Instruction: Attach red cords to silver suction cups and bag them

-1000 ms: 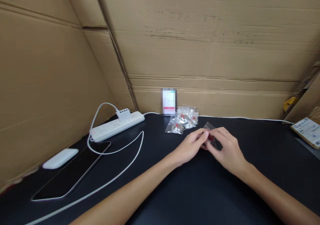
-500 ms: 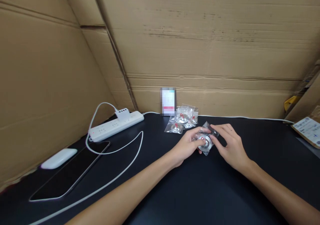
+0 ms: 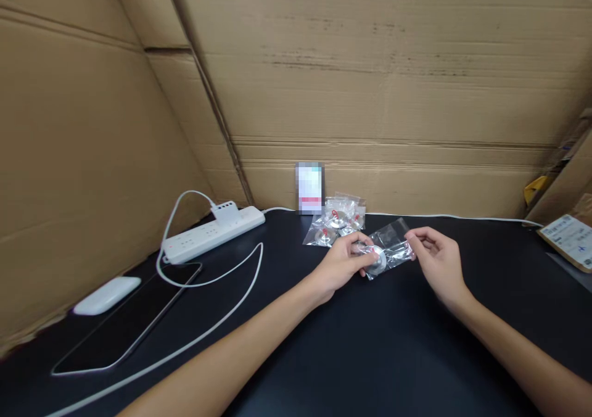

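Observation:
Between my hands a clear plastic bag (image 3: 388, 239) is stretched out above the black table. A round silver metal disc (image 3: 380, 261) with a bit of red on it lies at the bag's left end. My left hand (image 3: 345, 261) grips the disc through the plastic, thumb on top and fingers beneath. At the bag's right end, my right hand (image 3: 437, 260) pinches the plastic edge between thumb and fingertips. Behind my left hand lie several similar bagged discs (image 3: 337, 219) with red loops, heaped together.
A lit phone-like screen (image 3: 309, 187), blurred out, leans on the cardboard wall (image 3: 370, 115). To the left are a white power strip (image 3: 215, 235), a looping white cable (image 3: 245, 293), a dark tablet (image 3: 129, 324) and a white case (image 3: 107, 295). A labelled package (image 3: 568, 238) lies far right.
My right hand has moved right and now pulls the bag's end outward, so the bag is spread flatter. My left hand keeps hold of the disc and has shifted slightly left.

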Available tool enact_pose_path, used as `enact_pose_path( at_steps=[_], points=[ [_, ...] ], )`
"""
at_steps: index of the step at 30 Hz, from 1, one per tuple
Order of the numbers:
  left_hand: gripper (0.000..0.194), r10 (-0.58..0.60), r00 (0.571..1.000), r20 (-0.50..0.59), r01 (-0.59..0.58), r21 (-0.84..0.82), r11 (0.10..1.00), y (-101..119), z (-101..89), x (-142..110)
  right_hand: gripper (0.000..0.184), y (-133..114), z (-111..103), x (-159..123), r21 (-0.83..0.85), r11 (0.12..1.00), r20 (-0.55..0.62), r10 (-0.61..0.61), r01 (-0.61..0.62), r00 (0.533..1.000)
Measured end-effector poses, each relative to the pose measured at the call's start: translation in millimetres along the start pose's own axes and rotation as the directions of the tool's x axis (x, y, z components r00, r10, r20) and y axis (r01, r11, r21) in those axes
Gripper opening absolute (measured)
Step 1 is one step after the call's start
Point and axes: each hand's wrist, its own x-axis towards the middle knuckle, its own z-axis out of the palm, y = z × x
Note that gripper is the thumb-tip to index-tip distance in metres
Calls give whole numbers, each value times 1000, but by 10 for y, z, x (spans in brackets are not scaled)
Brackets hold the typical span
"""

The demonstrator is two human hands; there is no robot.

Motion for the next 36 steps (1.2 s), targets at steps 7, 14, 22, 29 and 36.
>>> enact_pose_path(
  at_steps=[7,14,22,29,36],
  points=[
    [34,29,998,-54,-33,-82,996,1,-28,7,22,93,10,13,136,979,34,146,-149,989],
    [34,75,990,-118,-92,-139,986,-18,-67,25,10,117,-40,60,-141,971,105,-177,190,979],
    [29,101,994,-30,-105,-231,967,9,-68,13,22,68,0,10,165,935,350,242,-313,905],
    [28,105,994,-41,-111,-208,972,-6,-56,7,23,109,39,-26,273,910,377,198,-313,905],
    [25,135,990,-36,-136,-32,990,5,-32,2,19,103,74,-45,187,945,330,198,-269,923]
  ],
)
